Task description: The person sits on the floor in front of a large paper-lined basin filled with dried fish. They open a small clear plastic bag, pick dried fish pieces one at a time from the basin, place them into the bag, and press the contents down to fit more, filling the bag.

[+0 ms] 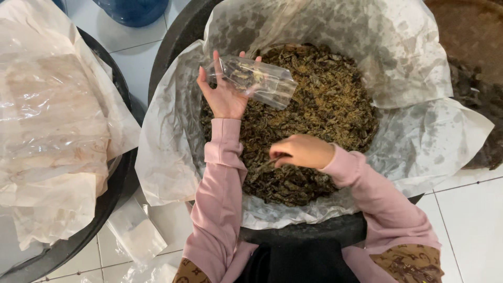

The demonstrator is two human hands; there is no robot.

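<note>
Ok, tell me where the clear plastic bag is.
In the head view, the clear plastic bag is held up in the left hand, upper centre, above the dried leaves in the paper-lined basin.

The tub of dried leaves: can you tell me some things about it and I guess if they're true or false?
1. The left hand holds a clear plastic bag. True.
2. The right hand is raised high above the dried leaves. False: it is down among them, fingers closed.
3. White paper lines the black tub. True.
4. The sleeves are green. False: they are pink.
</note>
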